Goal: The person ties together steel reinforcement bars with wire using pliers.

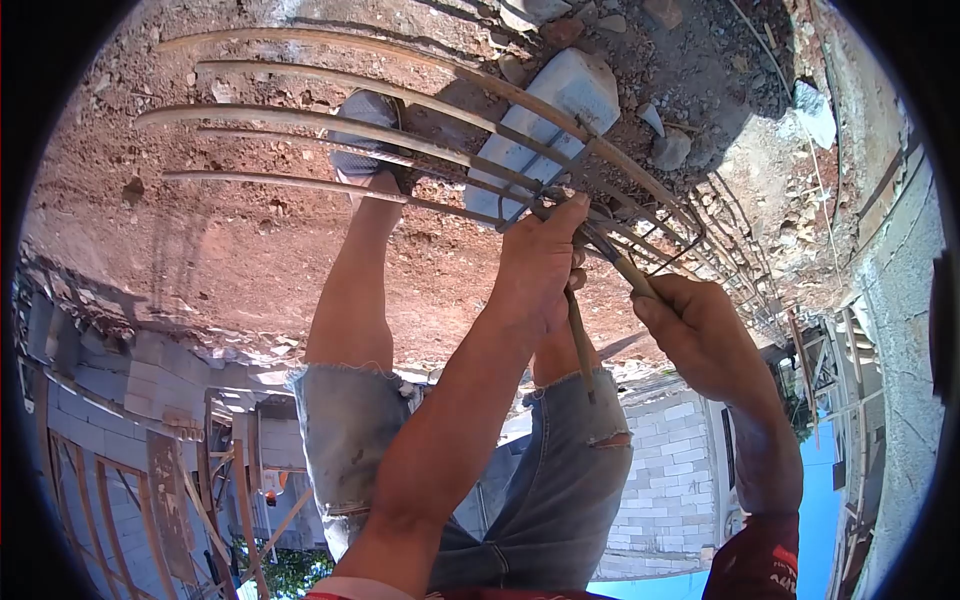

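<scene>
My left hand (pixel 545 245) is closed at a joint in the rebar cage (pixel 480 155), around one handle of what look like pincers. The lower end of that handle (pixel 582 350) sticks out below the fist. My right hand (pixel 690 330) wraps around the other, yellowish handle (pixel 628 272). Between the hands the tool's head meets the bars, and my left fingers partly hide it. Several long rods fan out to the left, and a bent square stirrup (pixel 690 245) crosses the cage on the right.
A pale, whitish-blue block (pixel 575 95) lies beneath the bars. My shoe (pixel 365 135) stands on reddish dirt, under the rods. Stones (pixel 670 150) and rubble lie at the upper right. A rough wall (pixel 910 380) runs along the right side; wooden framing (pixel 240 490) stands lower left.
</scene>
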{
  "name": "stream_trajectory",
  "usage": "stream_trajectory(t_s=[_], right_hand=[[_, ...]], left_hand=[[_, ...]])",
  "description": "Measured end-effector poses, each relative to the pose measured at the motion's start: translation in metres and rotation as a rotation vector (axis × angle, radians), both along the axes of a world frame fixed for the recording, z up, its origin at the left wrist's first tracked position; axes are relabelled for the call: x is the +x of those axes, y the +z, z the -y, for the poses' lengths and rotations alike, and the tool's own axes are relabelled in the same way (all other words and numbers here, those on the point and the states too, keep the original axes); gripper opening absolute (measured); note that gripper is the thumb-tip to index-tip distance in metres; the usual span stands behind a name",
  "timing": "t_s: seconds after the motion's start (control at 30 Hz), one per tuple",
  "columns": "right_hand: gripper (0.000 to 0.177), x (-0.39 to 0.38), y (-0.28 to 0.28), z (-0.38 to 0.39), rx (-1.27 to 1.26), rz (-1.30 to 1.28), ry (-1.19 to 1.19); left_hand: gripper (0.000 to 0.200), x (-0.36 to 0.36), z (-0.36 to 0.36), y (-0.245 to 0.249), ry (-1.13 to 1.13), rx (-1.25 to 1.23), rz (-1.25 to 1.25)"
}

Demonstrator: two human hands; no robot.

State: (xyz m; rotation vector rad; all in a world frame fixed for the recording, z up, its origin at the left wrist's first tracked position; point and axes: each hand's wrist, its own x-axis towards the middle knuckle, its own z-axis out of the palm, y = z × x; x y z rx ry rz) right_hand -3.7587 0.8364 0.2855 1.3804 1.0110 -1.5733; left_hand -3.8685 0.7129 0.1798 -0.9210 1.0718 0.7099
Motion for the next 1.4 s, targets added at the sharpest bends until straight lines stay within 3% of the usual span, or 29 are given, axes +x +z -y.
stream_trajectory(t_s=[0.07, 0.13, 0.17, 0.23, 0.27, 0.4, 0.47, 0.5, 0.57, 0.63, 0.67, 0.77, 0.9, 1.0, 1.17, 1.23, 1.3, 1.37, 1.4], right_hand=[[0.024, 0.006, 0.001, 0.007, -0.072, 0.037, -0.082], [0.033, 0.018, 0.002, 0.024, 0.008, -0.052, -0.364], [0.033, 0.015, 0.005, 0.026, 0.014, -0.05, -0.365], [0.045, 0.005, 0.008, 0.031, -0.459, 0.241, -0.887], [0.043, 0.005, 0.005, 0.036, -0.557, 0.193, -0.995], [0.037, 0.009, -0.002, 0.038, -0.596, 0.084, -0.987], [0.028, 0.0, 0.0, 0.037, -0.521, 0.241, -0.748], [0.028, -0.004, 0.0, 0.035, -0.518, 0.24, -0.749], [0.031, -0.009, -0.001, 0.031, -0.394, 0.203, -0.371], [0.031, 0.002, -0.005, 0.031, 0.029, -0.042, 0.146], [0.029, -0.002, -0.009, 0.024, -0.001, 0.057, 0.22], [0.029, 0.006, -0.017, 0.025, 0.026, 0.038, 0.37], [0.027, 0.011, -0.017, 0.023, 0.038, -0.018, 0.351], [0.02, 0.012, -0.007, 0.062, 0.164, 0.065, 0.48], [0.019, 0.018, -0.017, 0.118, 0.358, 0.119, 0.452], [0.025, 0.019, -0.013, 0.121, 0.32, 0.133, 0.445], [0.033, 0.018, -0.008, 0.125, 0.504, 0.024, 0.247], [0.038, 0.018, -0.006, 0.121, 0.379, 0.041, 0.151], [0.035, 0.02, -0.009, 0.12, 0.148, 0.043, -0.243]], left_hand=[[0.018, -0.002, -0.004, -0.003, -0.085, -0.05, 0.04], [0.017, -0.002, -0.005, -0.003, -0.095, -0.042, 0.048], [0.016, -0.003, -0.006, -0.003, -0.11, -0.035, 0.054], [0.016, -0.007, -0.004, -0.004, -0.103, -0.018, 0.077], [0.016, -0.008, -0.003, -0.003, -0.092, -0.008, 0.097], [0.015, -0.01, -0.002, -0.005, -0.025, 0.017, 0.118], [0.017, -0.006, 0.001, -0.007, -0.004, 0.049, 0.107], [0.017, -0.005, 0.002, -0.007, -0.005, 0.052, 0.107], [0.023, -0.002, 0.004, -0.004, -0.041, 0.074, 0.062], [0.027, 0.007, 0.001, 0.004, 0.048, 0.043, 0.082], [0.031, 0.013, -0.001, 0.009, 0.138, 0.003, 0.099], [0.034, 0.029, -0.013, 0.018, 0.339, -0.135, -0.01], [0.034, 0.037, -0.025, 0.022, 0.207, -0.236, -0.086], [0.034, 0.034, -0.025, 0.031, 0.14, -0.28, -0.068], [0.032, 0.032, -0.01, 0.021, -0.025, -0.207, -0.096], [0.033, 0.035, -0.003, 0.011, -0.044, -0.147, -0.04], [0.036, 0.032, -0.007, 0.012, -0.111, -0.125, -0.125], [0.039, 0.019, 0.01, 0.006, -0.007, -0.039, 0.122], [0.039, 0.017, 0.016, 0.003, 0.079, 0.015, 0.191]])
